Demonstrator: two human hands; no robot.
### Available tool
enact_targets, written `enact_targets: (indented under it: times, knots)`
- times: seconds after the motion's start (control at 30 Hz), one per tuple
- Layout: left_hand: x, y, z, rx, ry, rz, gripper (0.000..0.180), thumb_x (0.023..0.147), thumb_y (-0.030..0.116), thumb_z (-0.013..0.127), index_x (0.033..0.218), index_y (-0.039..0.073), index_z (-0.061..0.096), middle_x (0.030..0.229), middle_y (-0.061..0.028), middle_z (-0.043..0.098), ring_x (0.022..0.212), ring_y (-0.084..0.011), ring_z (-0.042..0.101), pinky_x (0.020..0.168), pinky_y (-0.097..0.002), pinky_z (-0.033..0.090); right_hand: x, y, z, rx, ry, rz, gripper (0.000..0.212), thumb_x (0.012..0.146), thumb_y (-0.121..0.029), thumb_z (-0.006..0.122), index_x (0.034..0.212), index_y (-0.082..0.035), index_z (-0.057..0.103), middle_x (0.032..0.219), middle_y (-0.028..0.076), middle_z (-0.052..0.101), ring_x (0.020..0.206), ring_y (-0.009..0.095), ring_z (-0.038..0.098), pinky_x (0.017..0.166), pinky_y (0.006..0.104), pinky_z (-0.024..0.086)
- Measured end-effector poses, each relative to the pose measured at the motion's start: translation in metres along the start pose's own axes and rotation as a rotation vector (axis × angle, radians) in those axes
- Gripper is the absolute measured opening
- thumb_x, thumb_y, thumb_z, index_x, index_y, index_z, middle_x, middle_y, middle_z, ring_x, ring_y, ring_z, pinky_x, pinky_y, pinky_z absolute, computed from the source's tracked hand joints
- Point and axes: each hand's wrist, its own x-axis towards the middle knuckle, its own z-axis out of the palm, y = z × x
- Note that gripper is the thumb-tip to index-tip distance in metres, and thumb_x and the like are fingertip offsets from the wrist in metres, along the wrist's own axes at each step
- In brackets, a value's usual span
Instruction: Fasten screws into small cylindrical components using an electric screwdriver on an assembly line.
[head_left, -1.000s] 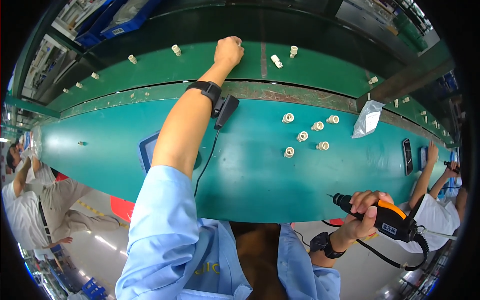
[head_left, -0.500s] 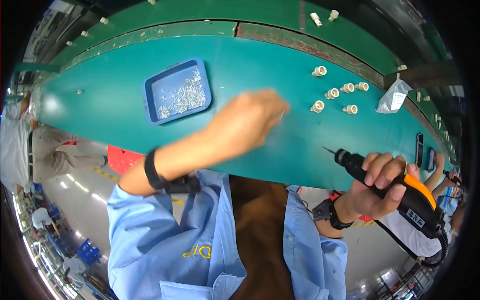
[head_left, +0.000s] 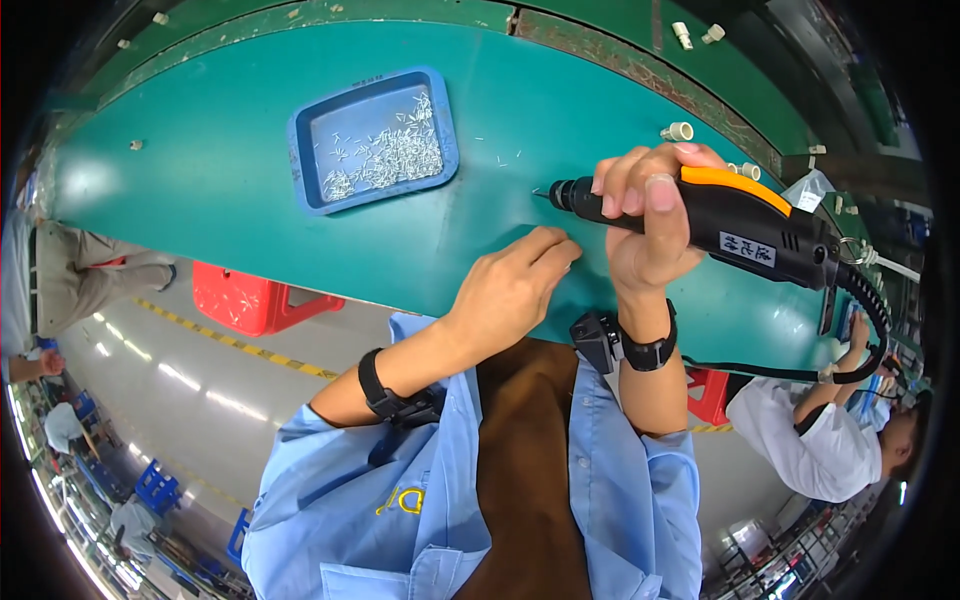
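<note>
My right hand point(head_left: 650, 210) is wrapped round a black and orange electric screwdriver point(head_left: 760, 235), held level above the green table. Its bit points left, and a tiny silvery piece shows by the tip, too small to tell whether it touches. Below the bit, close to the table's near edge, my left hand point(head_left: 515, 285) has its fingers curled together; whatever they hold is hidden. A blue tray point(head_left: 303, 165) beyond and left of that hand contains many small silvery screw-like pieces point(head_left: 400, 150). Several more loose pieces point(head_left: 501, 161) lie between tray and screwdriver.
Cream cylindrical fittings point(head_left: 677, 131) stand behind my right hand, partly covered by it. A clear plastic bag point(head_left: 808, 190) lies at the far right. The screwdriver's coiled cable point(head_left: 872, 310) hangs down on the right. Another person point(head_left: 810, 430) sits to the right; a red stool point(head_left: 245, 300) is at left.
My right hand has brought the screwdriver up and leftward over the table. My left hand has come down toward the near edge, fingers still together. The whole view has shifted somewhat.
</note>
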Motion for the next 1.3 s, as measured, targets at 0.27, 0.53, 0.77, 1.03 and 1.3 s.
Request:
enact_targets:
  times: [0.27, 0.53, 0.77, 1.03, 1.3]
  knots:
    - [0.005, -0.005, 0.005, 0.015, -0.016, 0.031, 0.023, 0.071, -0.004, 0.056, 0.093, 0.002, 0.056, 0.094, -0.0098, 0.055, 0.076, -0.028, 0.06, 0.058, -0.0359, 0.05, 0.017, 0.014, 0.005, 0.043, 0.018, -0.023, 0.026, 0.085, -0.013, 0.051, 0.109, -0.007, 0.045, 0.067, 0.003, 0.044, 0.053, 0.015, 0.045, 0.056, 0.0346, 0.042]
    - [0.02, -0.007, 0.008, 0.022, 0.021, 0.009, 0.027, 0.074, -0.001, 0.063, 0.1, 0.004, 0.058, 0.094, -0.0089, 0.057, 0.074, -0.0291, 0.059, 0.06, -0.0373, 0.05, 0.027, 0.005, -0.004, 0.045, 0.06, -0.092, 0.027, 0.085, -0.013, 0.049, 0.111, -0.006, 0.043, 0.067, 0.004, 0.044, 0.054, 0.015, 0.046, 0.057, 0.0357, 0.043]
    - [0.037, -0.007, 0.014, -0.047, 0.014, -0.065, 0.031, 0.076, -0.001, 0.059, 0.106, 0.002, 0.053, 0.091, -0.0116, 0.056, 0.074, -0.0306, 0.059, 0.06, -0.0401, 0.049, 0.027, -0.065, -0.049, 0.011, 0.061, -0.162, 0.031, 0.087, -0.02, 0.047, 0.116, -0.009, 0.045, 0.067, 0.002, 0.044, 0.053, 0.015, 0.044, 0.056, 0.0364, 0.043]
    - [0.038, -0.006, 0.015, -0.013, 0.01, -0.071, 0.038, 0.072, 0.001, 0.065, 0.109, 0.003, 0.053, 0.088, -0.0114, 0.059, 0.075, -0.0302, 0.059, 0.06, -0.0388, 0.049, 0.01, -0.082, -0.051, 0.034, -0.021, -0.099, 0.031, 0.086, -0.027, 0.05, 0.112, -0.011, 0.052, 0.066, -0.002, 0.043, 0.057, 0.01, 0.043, 0.058, 0.0302, 0.038]
    - [0.038, 0.002, 0.008, 0.087, 0.083, -0.051, 0.045, 0.067, 0.006, 0.072, 0.109, 0.005, 0.055, 0.102, -0.0085, 0.059, 0.074, -0.0255, 0.059, 0.059, -0.0358, 0.049, 0.008, -0.081, -0.056, 0.067, -0.055, -0.132, 0.04, 0.089, -0.025, 0.048, 0.126, -0.013, 0.041, 0.068, 0.002, 0.045, 0.051, 0.015, 0.044, 0.052, 0.0336, 0.042]
